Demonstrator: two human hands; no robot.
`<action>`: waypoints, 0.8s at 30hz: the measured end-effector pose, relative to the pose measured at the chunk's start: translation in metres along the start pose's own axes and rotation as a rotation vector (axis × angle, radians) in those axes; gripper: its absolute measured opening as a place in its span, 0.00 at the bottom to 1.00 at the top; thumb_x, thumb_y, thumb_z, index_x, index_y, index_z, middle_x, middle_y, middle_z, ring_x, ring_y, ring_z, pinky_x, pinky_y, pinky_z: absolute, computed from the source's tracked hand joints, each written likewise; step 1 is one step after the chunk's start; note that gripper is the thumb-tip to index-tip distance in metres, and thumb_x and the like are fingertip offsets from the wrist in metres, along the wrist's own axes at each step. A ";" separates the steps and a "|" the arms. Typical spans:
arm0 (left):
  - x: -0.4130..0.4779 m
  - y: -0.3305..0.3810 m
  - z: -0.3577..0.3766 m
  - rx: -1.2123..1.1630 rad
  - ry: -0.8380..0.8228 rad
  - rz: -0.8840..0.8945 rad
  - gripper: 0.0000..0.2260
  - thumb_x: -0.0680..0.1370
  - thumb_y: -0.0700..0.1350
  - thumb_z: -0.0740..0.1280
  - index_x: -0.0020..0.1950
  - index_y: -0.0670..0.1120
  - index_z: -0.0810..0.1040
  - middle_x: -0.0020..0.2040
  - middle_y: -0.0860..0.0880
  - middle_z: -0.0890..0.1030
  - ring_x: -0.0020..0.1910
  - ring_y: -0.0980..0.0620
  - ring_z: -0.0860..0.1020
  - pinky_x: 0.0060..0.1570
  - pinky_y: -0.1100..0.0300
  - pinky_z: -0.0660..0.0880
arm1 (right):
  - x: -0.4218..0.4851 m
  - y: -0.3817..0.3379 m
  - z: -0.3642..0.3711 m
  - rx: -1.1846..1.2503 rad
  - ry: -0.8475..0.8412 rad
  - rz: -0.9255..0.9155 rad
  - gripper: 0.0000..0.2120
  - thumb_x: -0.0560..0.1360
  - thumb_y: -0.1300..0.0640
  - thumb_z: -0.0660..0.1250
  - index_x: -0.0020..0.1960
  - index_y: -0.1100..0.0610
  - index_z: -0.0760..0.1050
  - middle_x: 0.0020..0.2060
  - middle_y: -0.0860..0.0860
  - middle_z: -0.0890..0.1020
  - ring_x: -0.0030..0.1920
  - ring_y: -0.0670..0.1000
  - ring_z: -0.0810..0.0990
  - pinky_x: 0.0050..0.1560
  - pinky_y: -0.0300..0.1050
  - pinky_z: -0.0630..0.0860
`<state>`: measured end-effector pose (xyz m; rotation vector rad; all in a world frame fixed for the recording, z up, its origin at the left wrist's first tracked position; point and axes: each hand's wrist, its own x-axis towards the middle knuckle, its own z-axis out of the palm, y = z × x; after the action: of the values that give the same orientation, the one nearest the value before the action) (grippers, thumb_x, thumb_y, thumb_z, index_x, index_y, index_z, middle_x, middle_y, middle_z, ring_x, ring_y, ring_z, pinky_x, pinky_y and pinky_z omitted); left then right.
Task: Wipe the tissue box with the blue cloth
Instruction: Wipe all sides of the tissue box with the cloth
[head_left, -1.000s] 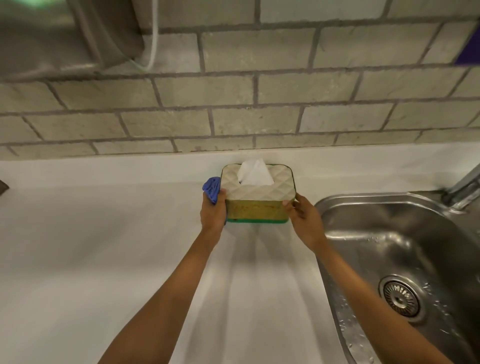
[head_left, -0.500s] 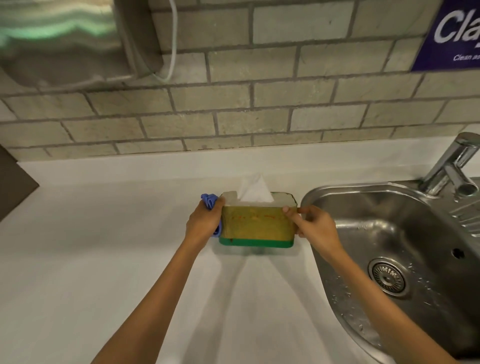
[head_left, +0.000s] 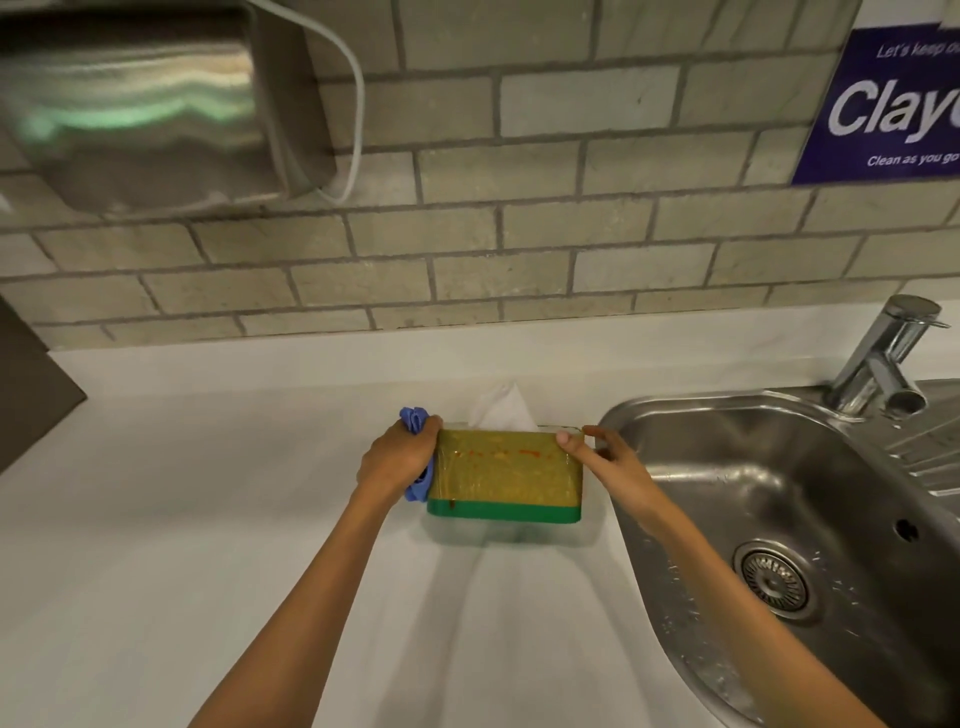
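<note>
One tissue box (head_left: 504, 475) with one white tissue (head_left: 503, 410) poking from its top; one blue cloth (head_left: 415, 421). Two bare hands: one left hand (head_left: 397, 457), one right hand (head_left: 605, 460). One white counter (head_left: 208, 519), one steel sink (head_left: 727, 457) with one drain (head_left: 774, 577), one tap (head_left: 883, 358), one wall-mounted metal dispenser (head_left: 145, 104), one purple sign (head_left: 893, 104).

**Arms & hands: bare, nothing worn**

Both forearms bare from frame bottom up, no sleeves in view. Left hand (head_left: 397, 460) & right hand (head_left: 613, 467): no gloves, rings, watch or bands visible. Fingernails short, unpainted.
</note>
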<state>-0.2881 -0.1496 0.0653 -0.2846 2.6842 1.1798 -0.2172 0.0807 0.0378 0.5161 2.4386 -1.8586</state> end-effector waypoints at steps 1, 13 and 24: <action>0.001 -0.001 0.001 -0.002 -0.002 0.003 0.18 0.77 0.59 0.55 0.34 0.48 0.67 0.34 0.48 0.74 0.40 0.46 0.75 0.55 0.48 0.77 | 0.003 0.001 -0.001 0.037 -0.059 0.019 0.48 0.58 0.30 0.63 0.73 0.52 0.60 0.68 0.56 0.69 0.65 0.53 0.68 0.63 0.47 0.66; -0.043 -0.026 0.022 -0.491 0.200 0.352 0.06 0.79 0.48 0.57 0.50 0.58 0.73 0.45 0.56 0.78 0.47 0.56 0.76 0.45 0.69 0.71 | 0.022 0.009 0.009 0.289 -0.204 -0.006 0.52 0.57 0.28 0.67 0.70 0.59 0.61 0.64 0.56 0.71 0.68 0.56 0.68 0.74 0.58 0.59; -0.045 -0.023 0.055 -0.435 0.550 0.422 0.16 0.73 0.50 0.64 0.57 0.42 0.74 0.58 0.43 0.76 0.57 0.42 0.72 0.56 0.55 0.70 | 0.030 0.006 0.016 0.234 -0.165 -0.021 0.31 0.70 0.40 0.60 0.64 0.61 0.71 0.59 0.59 0.78 0.61 0.56 0.77 0.68 0.53 0.69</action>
<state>-0.2330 -0.1195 0.0240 -0.1112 3.0011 2.0865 -0.2468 0.0745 0.0206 0.3298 2.1466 -2.1157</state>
